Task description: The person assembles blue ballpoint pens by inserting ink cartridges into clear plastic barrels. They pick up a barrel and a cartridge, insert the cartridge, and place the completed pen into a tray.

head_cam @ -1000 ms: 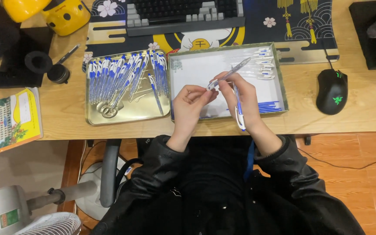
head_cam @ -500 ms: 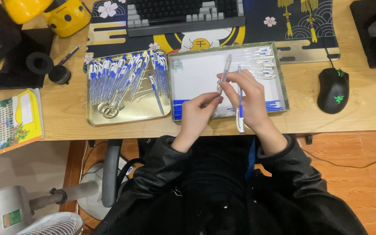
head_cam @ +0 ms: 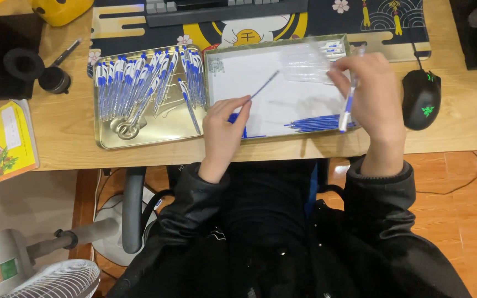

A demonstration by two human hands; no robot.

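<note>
My left hand [head_cam: 224,129] pinches a thin blue pen refill [head_cam: 260,88] that points up and right over the white-lined tray [head_cam: 260,60]. My right hand [head_cam: 368,96] grips a clear pen barrel with a blue tip [head_cam: 347,110], held upright above the tray's right part. A bundle of blue refills [head_cam: 316,124] lies along the tray's front edge. Clear pen barrels [head_cam: 310,63] lie at its far right. The gold tin tray [head_cam: 139,135] to the left holds several assembled blue-and-white pens [head_cam: 139,83].
A black mouse [head_cam: 422,99] sits right of the trays, a keyboard [head_cam: 222,8] on a patterned mat behind them. A yellow booklet [head_cam: 1,140] lies at the left edge, black round parts [head_cam: 53,80] beyond it. A fan [head_cam: 28,270] stands on the floor lower left.
My hands have parted: the left drew the blue refill out to the left, the right moved right with the clear barrel. The camera has come closer to the desk.
</note>
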